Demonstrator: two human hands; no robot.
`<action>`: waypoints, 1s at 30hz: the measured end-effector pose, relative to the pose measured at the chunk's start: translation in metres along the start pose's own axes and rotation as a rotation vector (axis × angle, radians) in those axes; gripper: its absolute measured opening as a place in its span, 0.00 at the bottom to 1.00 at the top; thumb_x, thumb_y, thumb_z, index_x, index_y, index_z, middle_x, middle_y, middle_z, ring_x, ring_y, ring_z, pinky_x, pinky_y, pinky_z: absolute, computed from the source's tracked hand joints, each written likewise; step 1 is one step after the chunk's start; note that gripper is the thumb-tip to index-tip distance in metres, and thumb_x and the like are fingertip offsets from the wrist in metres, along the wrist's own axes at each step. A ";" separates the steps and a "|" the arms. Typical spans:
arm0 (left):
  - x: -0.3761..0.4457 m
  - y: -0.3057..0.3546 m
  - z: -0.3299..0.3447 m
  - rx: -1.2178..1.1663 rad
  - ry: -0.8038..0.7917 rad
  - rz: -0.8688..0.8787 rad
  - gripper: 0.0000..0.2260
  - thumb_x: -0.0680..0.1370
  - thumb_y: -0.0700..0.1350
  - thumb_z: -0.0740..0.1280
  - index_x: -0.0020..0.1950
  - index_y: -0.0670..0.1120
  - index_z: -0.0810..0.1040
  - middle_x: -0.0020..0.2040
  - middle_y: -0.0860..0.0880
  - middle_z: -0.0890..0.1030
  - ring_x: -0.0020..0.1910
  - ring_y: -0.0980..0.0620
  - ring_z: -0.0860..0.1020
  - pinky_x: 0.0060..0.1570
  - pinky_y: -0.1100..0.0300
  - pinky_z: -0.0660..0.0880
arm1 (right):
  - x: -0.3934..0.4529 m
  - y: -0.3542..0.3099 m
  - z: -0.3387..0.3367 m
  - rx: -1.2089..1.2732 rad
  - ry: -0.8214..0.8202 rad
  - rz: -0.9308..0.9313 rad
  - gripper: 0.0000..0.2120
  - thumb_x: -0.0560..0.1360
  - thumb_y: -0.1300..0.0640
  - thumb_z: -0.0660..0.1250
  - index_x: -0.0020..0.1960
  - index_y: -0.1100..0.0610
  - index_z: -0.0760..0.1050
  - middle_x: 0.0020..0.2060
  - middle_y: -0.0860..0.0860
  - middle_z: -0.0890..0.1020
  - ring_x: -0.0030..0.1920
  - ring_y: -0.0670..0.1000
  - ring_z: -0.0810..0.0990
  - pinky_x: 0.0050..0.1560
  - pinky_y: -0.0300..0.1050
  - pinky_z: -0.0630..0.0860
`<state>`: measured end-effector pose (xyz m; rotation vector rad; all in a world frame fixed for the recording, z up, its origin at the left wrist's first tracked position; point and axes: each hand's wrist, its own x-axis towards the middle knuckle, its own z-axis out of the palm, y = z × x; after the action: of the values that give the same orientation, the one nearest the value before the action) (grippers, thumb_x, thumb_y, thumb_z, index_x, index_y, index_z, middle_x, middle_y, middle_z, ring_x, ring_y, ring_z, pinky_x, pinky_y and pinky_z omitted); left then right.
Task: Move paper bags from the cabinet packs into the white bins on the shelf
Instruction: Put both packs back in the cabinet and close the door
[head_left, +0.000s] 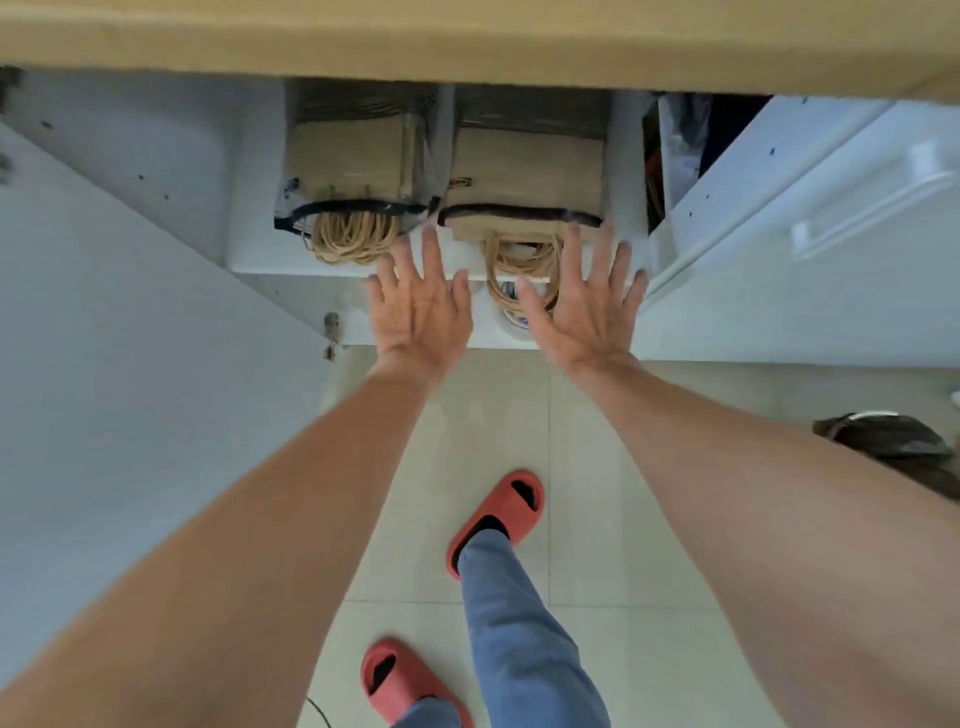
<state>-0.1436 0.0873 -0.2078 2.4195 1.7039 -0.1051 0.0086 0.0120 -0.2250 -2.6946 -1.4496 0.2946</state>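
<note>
Paper bags, two packs, lie side by side on the white cabinet shelf (270, 267) under the wood surface (467, 36). Left pack (353, 171) and right pack (524, 176) are each wrapped in clear film w/ a dark band at the near end; twine handles spill toward the person. Right pack's handles (522, 265) hang over the shelf's front edge; left pack's handles (353, 236) stay on the shelf.

Long axis of both packs runs front-to-back, handle ends nearest the person.

Left hand (421, 312): fingers spread, holding nothing, just in front of the gap between packs. Right hand (582, 306): fingers spread, holding nothing, fingertips at the right pack's near right corner; contact can't be confirmed. Hands flank the right pack's handles, so right pack is the nearer target, both hands about equally close.

Judgement: reach stage, nothing lifted yet. Draw-out path is straight toward the person.

Clearances: packs sit tight together; cabinet divider (628, 171) close on right pack's far side. Open door (104, 364) on left, door w/ handle (831, 234) on right. Tile floor (587, 519) in front offers room. White bins not in view.
</note>
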 end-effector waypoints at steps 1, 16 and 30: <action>-0.021 -0.012 -0.007 -0.050 -0.009 -0.027 0.28 0.82 0.56 0.48 0.80 0.46 0.52 0.74 0.40 0.62 0.67 0.39 0.66 0.66 0.45 0.64 | -0.019 -0.007 -0.006 0.006 -0.014 -0.019 0.39 0.78 0.32 0.50 0.81 0.53 0.48 0.80 0.61 0.48 0.78 0.65 0.49 0.75 0.67 0.48; -0.327 -0.290 -0.201 -0.100 0.347 -0.270 0.24 0.78 0.46 0.56 0.74 0.41 0.64 0.72 0.38 0.67 0.69 0.37 0.64 0.68 0.43 0.61 | -0.303 -0.248 -0.149 0.110 -0.067 -0.520 0.37 0.81 0.38 0.52 0.82 0.57 0.49 0.80 0.60 0.47 0.80 0.59 0.47 0.77 0.62 0.45; -0.391 -0.347 -0.180 -0.007 0.123 -0.369 0.36 0.76 0.34 0.60 0.80 0.55 0.53 0.52 0.43 0.78 0.41 0.40 0.76 0.42 0.50 0.73 | -0.371 -0.306 -0.135 0.081 -0.096 -0.634 0.37 0.81 0.39 0.54 0.82 0.57 0.49 0.80 0.60 0.48 0.80 0.59 0.48 0.77 0.61 0.45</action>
<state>-0.6113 -0.1273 -0.0053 2.1173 2.1838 0.0020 -0.4143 -0.1234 0.0029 -2.0347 -2.1536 0.4208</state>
